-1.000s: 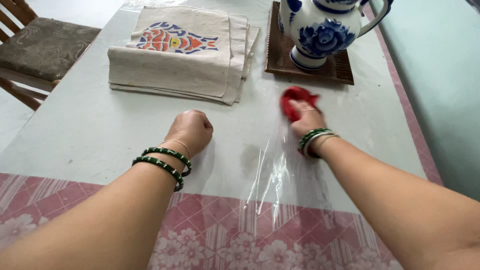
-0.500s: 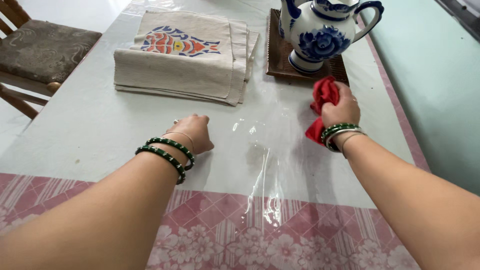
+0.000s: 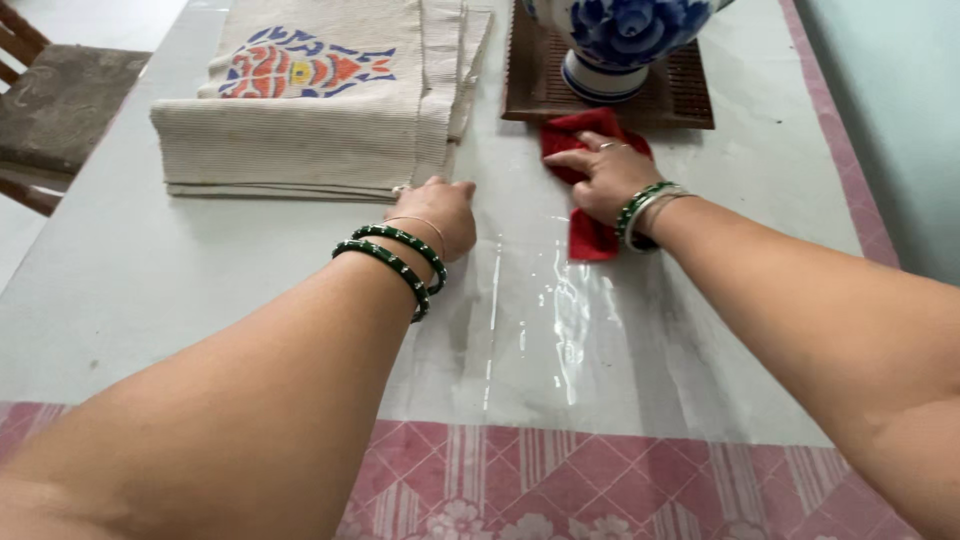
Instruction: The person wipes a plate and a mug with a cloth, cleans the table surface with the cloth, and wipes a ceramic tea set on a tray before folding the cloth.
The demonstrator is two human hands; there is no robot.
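Red cloth point(image 3: 588, 160) — now nearer tray point(image 3: 690, 105)

Cloth under right hand point(image 3: 605, 180): red cloth point(image 3: 588, 235), soft, matt.
Table cover point(image 3: 560, 330): clear plastic, glossy.
Placemats point(image 3: 320, 110) by left hand point(image 3: 440, 215): ribbed woven fabric.

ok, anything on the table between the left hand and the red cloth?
Nothing: in the head view, only bare table under shiny clear plastic separates the left hand from the red cloth, which the right hand presses flat.
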